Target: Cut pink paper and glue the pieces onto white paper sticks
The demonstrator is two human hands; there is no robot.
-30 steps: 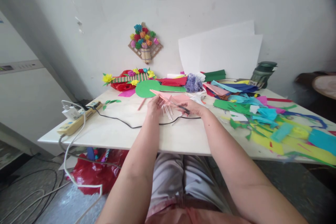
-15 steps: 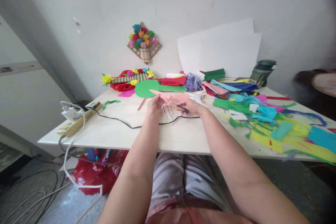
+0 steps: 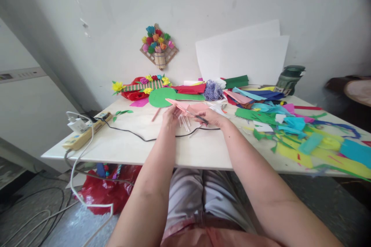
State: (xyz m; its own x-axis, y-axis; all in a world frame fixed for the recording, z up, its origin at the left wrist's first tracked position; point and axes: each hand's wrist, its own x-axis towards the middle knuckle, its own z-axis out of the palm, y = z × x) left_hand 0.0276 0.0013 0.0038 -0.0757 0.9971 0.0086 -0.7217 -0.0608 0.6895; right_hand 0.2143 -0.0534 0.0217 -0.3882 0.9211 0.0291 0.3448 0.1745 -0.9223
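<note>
My left hand (image 3: 171, 115) is closed on a folded strip of pink crepe paper (image 3: 171, 101), whose tip sticks out to the upper left. In my right hand (image 3: 211, 117) is a pair of scissors (image 3: 202, 119) with dark handles, the fingers wrapped round them. Its blades point left and lie against the pink paper near my left fingers; I cannot tell how far apart they are. Under the hands lie several short white sticks (image 3: 184, 122). A wider pink sheet (image 3: 198, 107) lies just behind. Beyond it is a green round paddle-shaped piece (image 3: 162, 97).
A black cable (image 3: 139, 136) crosses the table to a power strip (image 3: 87, 131) at the left. Colored paper scraps (image 3: 292, 125) cover the right side, with a dark green bottle (image 3: 290, 80) behind. Purple yarn (image 3: 213, 90) and a flower-trimmed piece (image 3: 145, 86) lie near the wall.
</note>
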